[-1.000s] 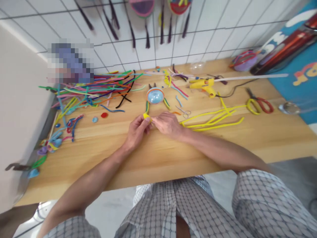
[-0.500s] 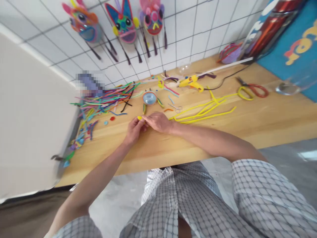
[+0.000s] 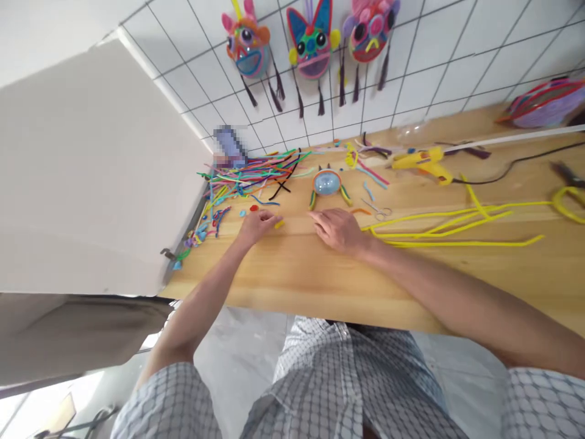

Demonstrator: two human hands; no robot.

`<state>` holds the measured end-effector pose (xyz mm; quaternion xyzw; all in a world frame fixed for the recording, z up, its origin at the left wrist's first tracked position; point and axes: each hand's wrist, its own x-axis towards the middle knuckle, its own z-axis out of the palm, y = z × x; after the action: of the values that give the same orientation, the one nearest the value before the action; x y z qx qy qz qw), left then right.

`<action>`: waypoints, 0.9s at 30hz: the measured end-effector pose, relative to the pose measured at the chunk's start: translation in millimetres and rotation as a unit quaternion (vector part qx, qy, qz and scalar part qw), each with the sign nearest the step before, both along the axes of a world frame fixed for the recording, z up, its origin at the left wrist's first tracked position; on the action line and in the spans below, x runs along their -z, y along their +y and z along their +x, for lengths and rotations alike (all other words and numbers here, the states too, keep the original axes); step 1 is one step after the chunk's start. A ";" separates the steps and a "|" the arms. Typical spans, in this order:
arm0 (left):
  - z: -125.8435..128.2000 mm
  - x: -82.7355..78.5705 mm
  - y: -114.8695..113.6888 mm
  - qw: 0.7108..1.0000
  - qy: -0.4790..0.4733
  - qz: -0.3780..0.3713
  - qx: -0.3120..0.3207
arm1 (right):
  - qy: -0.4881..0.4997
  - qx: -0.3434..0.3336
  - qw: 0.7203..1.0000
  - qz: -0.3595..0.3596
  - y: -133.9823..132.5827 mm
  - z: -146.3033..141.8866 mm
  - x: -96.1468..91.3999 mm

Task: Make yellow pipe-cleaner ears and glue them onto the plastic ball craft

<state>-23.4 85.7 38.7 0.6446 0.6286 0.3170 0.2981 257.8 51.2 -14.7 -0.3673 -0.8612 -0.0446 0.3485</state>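
Note:
My left hand (image 3: 258, 226) is closed at the fingertips on a small yellow piece (image 3: 279, 225), which looks like coiled pipe cleaner. A red disc (image 3: 254, 208) lies just beyond its knuckles. Apart from it, my right hand (image 3: 337, 230) rests low over the wood, index finger stretched out to the left and the other fingers loosely bent, with nothing seen in them. Beyond my hands, a clear dome (image 3: 327, 182) with an orange rim has green-and-yellow strips at its sides. Long yellow pipe cleaners (image 3: 439, 233) lie right of my right hand.
A heap of coloured pipe cleaners (image 3: 256, 174) lies at the back left. Small scissors (image 3: 378, 210), a yellow glue gun (image 3: 423, 163) with its cord, and larger scissors (image 3: 567, 198) are to the right. Decorated masks (image 3: 313, 49) hang on the tiled wall. A white panel (image 3: 91, 171) borders the left.
My hands have separated; the yellow piece stays at my left fingertips, while my right hand is off it. The camera view has turned left, shifting the scene rightward.

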 end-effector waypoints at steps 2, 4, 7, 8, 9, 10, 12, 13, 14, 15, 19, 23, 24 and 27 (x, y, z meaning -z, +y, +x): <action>-18.2 5.5 5.4 0.999 0.030 0.029 -0.032 | 0.005 -0.002 1.000 0.016 0.4 1.7 1.1; -30.5 14.4 4.7 0.993 0.064 0.089 -0.045 | 0.016 -0.004 1.000 0.019 0.0 3.4 -0.6; -36.1 29.7 -4.4 0.977 0.121 0.174 0.012 | 0.031 -0.012 0.999 0.021 -2.4 5.5 -10.7; -34.7 34.7 -8.5 0.972 0.141 0.184 0.047 | 0.034 -0.014 0.999 0.029 -3.6 6.1 -16.2; -32.2 39.3 -12.6 0.966 0.163 0.185 0.080 | 0.036 -0.015 0.998 0.039 -4.8 6.6 -22.6; -28.8 43.4 -16.5 0.960 0.189 0.177 0.109 | 0.039 -0.017 0.998 0.050 -5.9 7.2 -30.0; -21.8 49.4 -22.5 0.948 0.249 0.138 0.145 | 0.047 -0.018 0.997 0.061 -7.6 8.9 -47.1; -19.0 51.0 -24.3 0.940 0.281 0.114 0.155 | 0.049 -0.016 0.997 0.060 -8.0 10.3 -56.6; -17.1 51.5 -25.1 0.931 0.314 0.094 0.162 | 0.048 -0.011 0.997 0.060 -8.1 12.1 -66.4; -16.3 51.0 -25.0 0.920 0.344 0.078 0.169 | 0.045 -0.007 0.997 0.069 -8.1 14.4 -76.1; -20.5 45.4 -17.3 0.894 0.399 0.058 0.198 | 0.026 -0.008 0.989 0.149 -10.9 30.2 -106.0; -27.3 46.9 -7.9 0.898 0.376 0.077 0.216 | -0.002 -0.008 0.991 0.135 -28.1 54.2 -105.0; -29.6 48.6 -6.4 0.903 0.360 0.085 0.219 | -0.011 -0.007 0.992 0.122 -34.3 60.7 -100.2; -41.1 52.5 -3.5 0.934 0.264 0.140 0.197 | -0.028 -0.016 0.994 0.106 -53.1 80.0 -82.1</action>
<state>-64.5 82.2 -13.8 0.8511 0.4944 0.1553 0.0842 337.8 -1.9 67.4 -0.3128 -0.8669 -0.1406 0.3618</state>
